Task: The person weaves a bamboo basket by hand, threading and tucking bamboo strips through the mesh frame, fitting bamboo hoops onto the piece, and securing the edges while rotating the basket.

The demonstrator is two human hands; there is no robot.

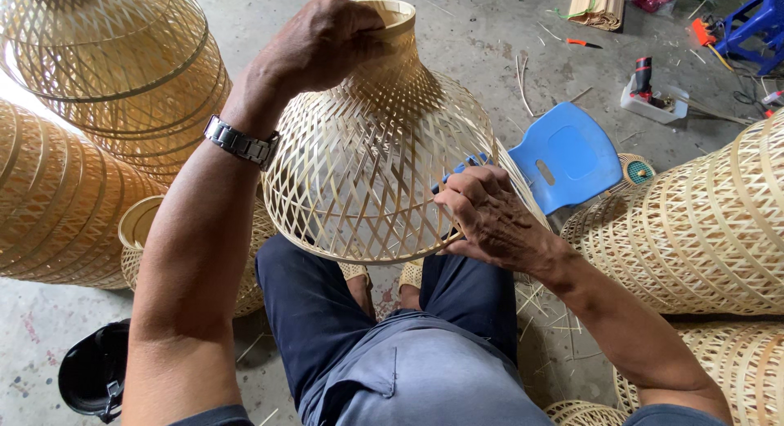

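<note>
Stacked baskets are flanking you left and right. You are holding a woven shade over your knees, wide rim toward you. Your left hand is gripping its narrow neck from above, fingers closed around it. Your right hand is pinching the lower rim beside a blue stool.
</note>
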